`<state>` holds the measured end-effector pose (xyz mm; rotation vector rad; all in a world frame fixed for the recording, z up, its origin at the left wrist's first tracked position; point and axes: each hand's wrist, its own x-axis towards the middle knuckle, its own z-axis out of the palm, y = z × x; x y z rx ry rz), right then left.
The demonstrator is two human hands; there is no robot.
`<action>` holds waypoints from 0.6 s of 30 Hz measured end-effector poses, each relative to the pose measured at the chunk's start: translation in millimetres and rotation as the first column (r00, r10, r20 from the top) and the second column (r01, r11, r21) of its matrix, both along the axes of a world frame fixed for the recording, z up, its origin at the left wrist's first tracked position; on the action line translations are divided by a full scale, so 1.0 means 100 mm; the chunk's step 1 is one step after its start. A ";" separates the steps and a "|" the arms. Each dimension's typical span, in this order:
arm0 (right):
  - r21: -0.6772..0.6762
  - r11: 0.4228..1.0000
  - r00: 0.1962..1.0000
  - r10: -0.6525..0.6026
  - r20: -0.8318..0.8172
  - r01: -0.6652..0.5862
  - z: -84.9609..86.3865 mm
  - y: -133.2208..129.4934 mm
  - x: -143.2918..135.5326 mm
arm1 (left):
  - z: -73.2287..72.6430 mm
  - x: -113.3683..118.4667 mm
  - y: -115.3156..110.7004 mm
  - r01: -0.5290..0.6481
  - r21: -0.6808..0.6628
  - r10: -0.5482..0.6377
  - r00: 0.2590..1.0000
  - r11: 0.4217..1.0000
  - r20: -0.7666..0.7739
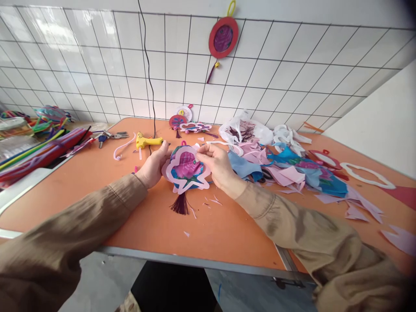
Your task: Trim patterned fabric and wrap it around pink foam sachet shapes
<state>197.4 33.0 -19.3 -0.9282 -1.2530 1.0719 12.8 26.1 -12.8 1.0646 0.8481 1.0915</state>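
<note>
- Holding the cloth pendant (186, 167) out front, you have it at twelve o'clock from your body, between your palms and above the orange table (227, 234).
- Your left hand (152, 167) grips it at nine to ten o'clock; its fingers are partly hidden behind the edge, so you cannot tell how tightly they close.
- Your right hand (219, 164) comes in at two o'clock, thumb and forefinger pinching the rim of the pink frame (202, 185).
- Neither hand is clearly nearer: both touch the work, one on each side.
- The pendant's long axis runs from the pink loop (183, 143) at twelve to the dark tassel (180, 204) at six, roughly square to the line between your hands.
- That frame overlaps the flowered cloth and sits out of line with the pale layer behind; whether it is fixed, you cannot tell.
- At ten o'clock lies the yellow glue gun (147, 141), nearer your left; at three, cloth scraps (245, 167) lie close to your right.
</note>
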 end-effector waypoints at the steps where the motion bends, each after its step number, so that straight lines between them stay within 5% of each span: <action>1: 0.007 1.000 1.000 -0.012 0.001 0.012 -0.01 0.01 0.00 | 0.00 0.00 -0.01 -0.009 0.031 0.010 1.000 0.999 -0.021; 6: 0.048 0.998 0.999 -0.035 0.032 0.034 -0.07 0.03 0.00 | 0.01 0.02 -0.08 -0.032 0.141 0.055 0.985 0.990 -0.166; 18: 0.058 0.998 0.993 0.023 0.113 -0.029 -0.03 -0.03 -0.01 | -0.06 0.02 -0.04 -0.069 0.192 0.104 0.978 0.979 -0.179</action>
